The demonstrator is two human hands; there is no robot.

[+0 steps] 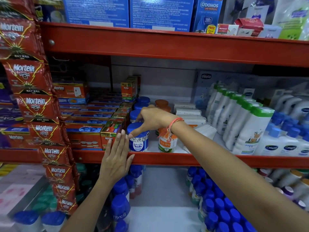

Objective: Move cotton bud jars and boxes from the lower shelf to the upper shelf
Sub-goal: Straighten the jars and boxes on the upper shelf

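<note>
A clear cotton bud jar (138, 141) with a blue lid and a blue label stands at the front of the red upper shelf (167, 159). My right hand (150, 120) rests over its lid, thumb down on the jar's front, fingers spread toward more blue-lidded jars (141, 102) lined up behind it. My left hand (116, 156) lies flat, fingers together, against the Mortein box (111, 131) and the shelf edge just left of the jar. An orange-lidded Tulips jar (167, 143) stands to the right, with flat cotton bud boxes (189, 113) behind it.
Mortein boxes (87, 118) are stacked on the left of the shelf and white lotion bottles (247, 124) on the right. A hanging strip of red Mortein sachets (41, 114) runs down the left. Blue-capped bottles (222, 211) crowd the lower shelf. Another red shelf beam (167, 46) runs overhead.
</note>
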